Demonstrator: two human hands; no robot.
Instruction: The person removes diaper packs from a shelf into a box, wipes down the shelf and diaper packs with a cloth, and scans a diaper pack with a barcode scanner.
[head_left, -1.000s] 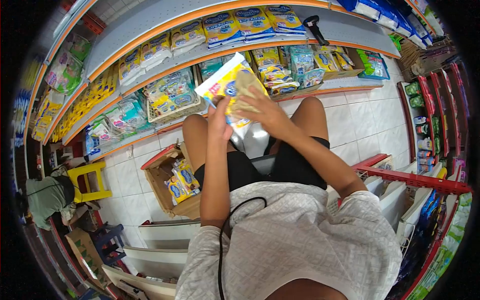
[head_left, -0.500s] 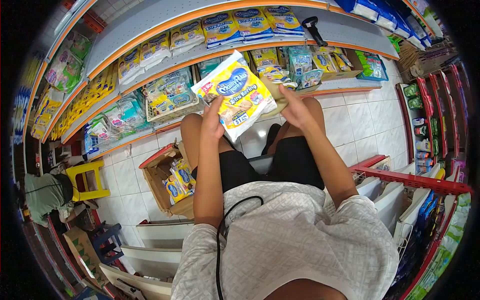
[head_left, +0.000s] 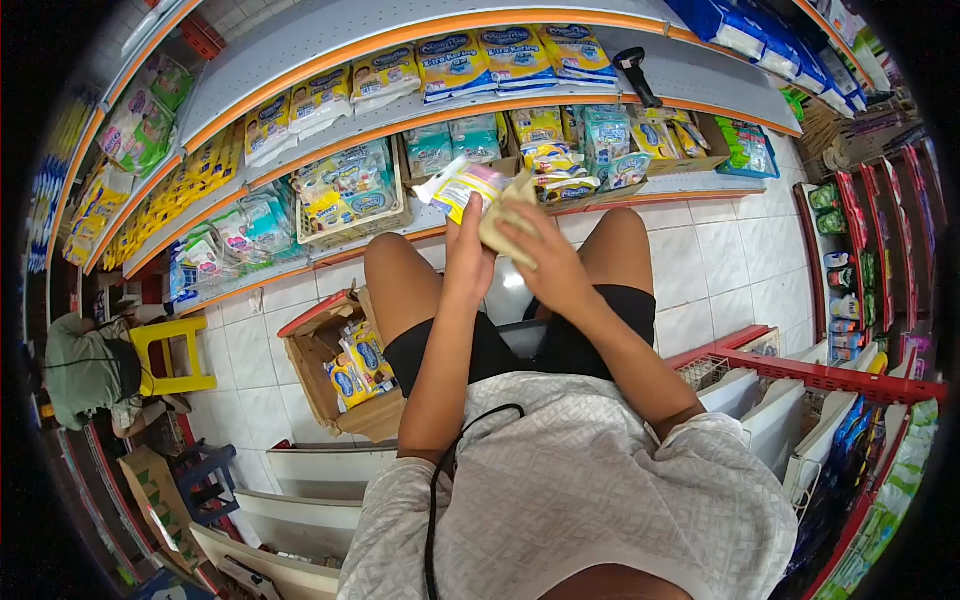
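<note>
A small yellow and white diaper pack (head_left: 452,190) is gripped by my left hand (head_left: 470,258) above my lap, turned so that its printed front hardly shows. My right hand (head_left: 548,262) is closed round a tan cloth (head_left: 508,222), which lies against the pack's right side and covers part of it. Motion slightly blurs the right fingers. More diaper packs of the same brand lie in an open cardboard box (head_left: 375,412) on the floor to my left.
Ahead, a grey shelf (head_left: 390,112) with orange edging carries diaper packs (head_left: 455,65), a black barcode scanner (head_left: 636,76) and a filled basket (head_left: 350,225). A yellow stool (head_left: 172,355) and a person (head_left: 85,370) are at left. White panels (head_left: 310,525) stand behind me.
The pack has tilted and turned from facing me to edge-on. My right hand and the cloth have moved left against it, nearer my left hand.
</note>
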